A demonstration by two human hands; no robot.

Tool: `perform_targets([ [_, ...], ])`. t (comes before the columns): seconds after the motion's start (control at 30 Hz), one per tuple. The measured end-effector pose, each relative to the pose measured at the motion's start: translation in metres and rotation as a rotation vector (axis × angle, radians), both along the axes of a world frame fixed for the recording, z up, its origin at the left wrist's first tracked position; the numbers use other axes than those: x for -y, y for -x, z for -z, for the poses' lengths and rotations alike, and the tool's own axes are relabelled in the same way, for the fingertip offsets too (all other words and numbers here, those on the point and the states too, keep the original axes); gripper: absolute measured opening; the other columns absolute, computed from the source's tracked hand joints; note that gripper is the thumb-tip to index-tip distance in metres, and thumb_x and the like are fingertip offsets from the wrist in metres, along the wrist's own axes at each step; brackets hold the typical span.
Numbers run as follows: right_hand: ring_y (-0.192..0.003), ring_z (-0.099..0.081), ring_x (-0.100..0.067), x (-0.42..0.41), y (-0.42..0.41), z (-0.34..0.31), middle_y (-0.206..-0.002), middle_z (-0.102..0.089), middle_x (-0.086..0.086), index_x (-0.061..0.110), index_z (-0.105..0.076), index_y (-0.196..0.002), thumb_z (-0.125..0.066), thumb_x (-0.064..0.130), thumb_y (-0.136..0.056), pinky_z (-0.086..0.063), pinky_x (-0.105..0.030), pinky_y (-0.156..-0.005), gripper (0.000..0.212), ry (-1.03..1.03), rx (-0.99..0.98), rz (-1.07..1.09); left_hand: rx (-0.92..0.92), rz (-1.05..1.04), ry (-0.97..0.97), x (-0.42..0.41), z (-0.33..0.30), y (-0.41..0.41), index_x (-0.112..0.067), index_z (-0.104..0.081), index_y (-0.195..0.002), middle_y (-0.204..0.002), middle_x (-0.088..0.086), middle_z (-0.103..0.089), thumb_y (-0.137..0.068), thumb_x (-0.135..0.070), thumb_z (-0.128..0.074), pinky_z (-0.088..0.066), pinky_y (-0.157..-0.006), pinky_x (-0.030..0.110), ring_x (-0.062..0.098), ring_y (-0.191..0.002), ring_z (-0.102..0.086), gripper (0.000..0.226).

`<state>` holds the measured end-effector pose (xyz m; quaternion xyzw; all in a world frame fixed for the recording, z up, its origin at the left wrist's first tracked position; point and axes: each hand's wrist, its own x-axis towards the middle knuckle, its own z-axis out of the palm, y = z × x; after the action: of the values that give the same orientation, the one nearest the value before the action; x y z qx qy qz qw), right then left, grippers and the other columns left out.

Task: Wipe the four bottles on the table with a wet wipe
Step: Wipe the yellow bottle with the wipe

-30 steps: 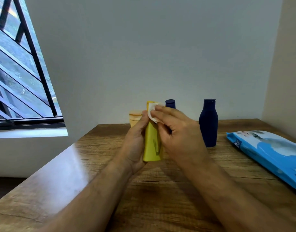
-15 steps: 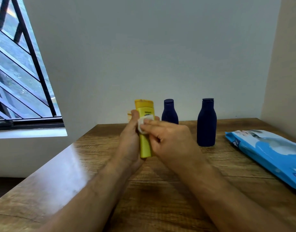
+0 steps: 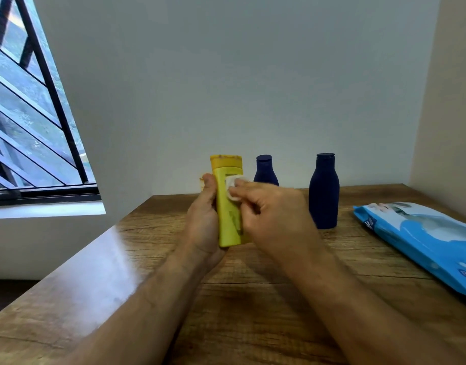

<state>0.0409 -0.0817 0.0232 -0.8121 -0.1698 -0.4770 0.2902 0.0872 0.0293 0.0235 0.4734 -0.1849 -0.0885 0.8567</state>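
Head camera, looking forward and down over a brown wood-grain table [image 3: 253,299] pushed against a pale wall. Left hand [image 3: 203,219] gripping a tall flat yellow plastic bottle [image 3: 228,206] from its left side, thumb up along the edge, holding it upright and lifted off the tabletop, probably steadying it and turning its front face toward the wipe. Right hand [image 3: 268,209] pinching a small bunched white wet wipe [image 3: 233,187] in curled fingertips and pressing it onto the upper front of that bottle, just under the cap. Standing behind, against the wall: a small dark blue plastic bottle [image 3: 264,171], partly hidden by the right hand, and a taller dark blue plastic bottle [image 3: 324,192] further right, both apart from the hands and apparently waiting their turn. Peeking out behind the left thumb, a sliver of an orange-tan object [image 3: 201,180], too hidden for identifying. Lying flat at the right edge, a light blue soft pack of wipes [image 3: 424,238], within easy reach.
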Motion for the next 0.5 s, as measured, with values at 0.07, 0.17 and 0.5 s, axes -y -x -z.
perform_targets([
  [0.07,-0.109,-0.066,-0.007,0.0042,-0.0017,0.0,-0.118,-0.071,0.0,0.015,-0.074,-0.112,-0.069,0.006,-0.084,-0.051,-0.027,-0.099,0.029,-0.067,0.001,0.006,0.016,-0.013,-0.045,0.0022,0.0019,0.0002,-0.007,-0.067,-0.112,-0.107,0.016,-0.076,-0.102,-0.055,-0.027,-0.061,-0.086,0.039,0.025,-0.099,-0.074,0.063],
  [0.17,-0.111,-0.065,-0.012,0.0027,-0.0009,0.0024,-0.12,-0.07,-0.003,0.013,-0.072,-0.114,-0.068,0.007,-0.086,-0.051,-0.03,-0.1,0.029,-0.034,0.024,0.03,0.067,-0.065,-0.119,0.002,0.0045,0.0003,-0.012,-0.066,-0.12,-0.115,0.016,-0.074,-0.093,-0.058,-0.036,-0.06,-0.086,0.04,0.026,-0.107,-0.072,0.061],
  [0.5,-0.113,-0.065,-0.01,0.0045,-0.0012,-0.0054,-0.119,-0.07,-0.001,0.015,-0.072,-0.116,-0.067,0.008,-0.088,-0.053,-0.033,-0.097,0.029,-0.065,0.039,0.024,0.292,-0.238,-0.258,0.0055,0.0107,-0.0028,-0.006,-0.064,-0.124,-0.089,0.002,-0.077,-0.106,-0.039,-0.025,-0.057,-0.064,0.02,0.01,-0.081,-0.074,0.054],
])
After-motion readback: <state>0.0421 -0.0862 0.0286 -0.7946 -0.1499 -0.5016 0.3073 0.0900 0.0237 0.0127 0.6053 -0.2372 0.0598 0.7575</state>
